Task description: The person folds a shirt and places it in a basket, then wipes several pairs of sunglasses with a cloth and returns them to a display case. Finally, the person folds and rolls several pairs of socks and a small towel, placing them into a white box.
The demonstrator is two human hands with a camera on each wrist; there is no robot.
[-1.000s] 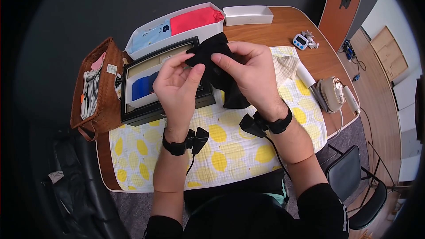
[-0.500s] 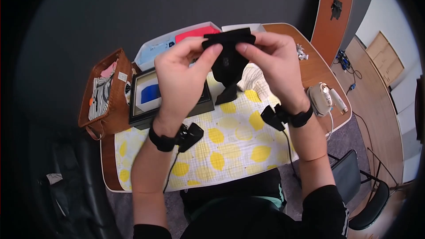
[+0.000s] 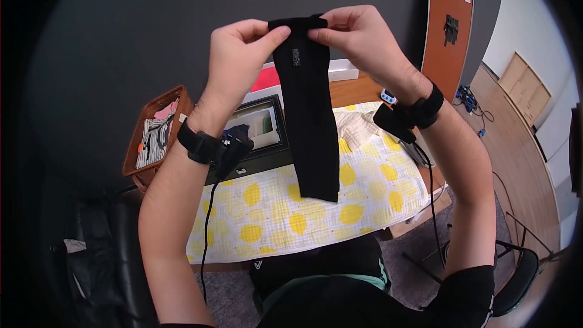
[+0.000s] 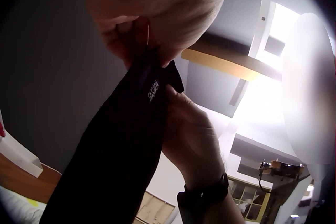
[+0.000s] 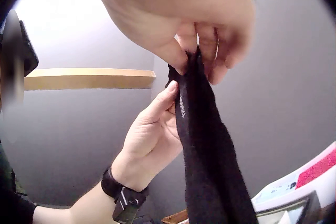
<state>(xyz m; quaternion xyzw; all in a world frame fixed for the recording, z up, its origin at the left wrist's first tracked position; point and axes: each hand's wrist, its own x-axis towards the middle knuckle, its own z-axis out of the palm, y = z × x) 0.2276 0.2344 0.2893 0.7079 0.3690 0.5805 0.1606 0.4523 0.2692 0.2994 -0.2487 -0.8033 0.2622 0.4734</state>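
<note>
A long black arm sleeve (image 3: 306, 115) hangs straight down in front of me, with small pale lettering near its top hem. My left hand (image 3: 240, 54) pinches the left corner of that hem between thumb and fingers. At the opposite corner, my right hand (image 3: 369, 39) pinches the hem the same way, stretching the top edge flat between the two. The right wrist view shows the sleeve (image 5: 202, 145) edge-on, falling in a narrow band below the fingers. Its lower end overlaps the lemon-print cloth (image 3: 297, 222) in the head view.
A brown woven basket (image 3: 129, 161) with striped clothing stands at the table's left. Beside it is a black glass-lidded case (image 3: 261, 161). Behind the sleeve, a white box holds red cloth (image 3: 265, 79). A crumpled cream cloth (image 3: 358, 129) and a small timer (image 3: 387, 95) lie to the right.
Both hands have risen with the sleeve. Bunched and folded a second ago, it now hangs unfolded at full length, its hem held at both corners.
</note>
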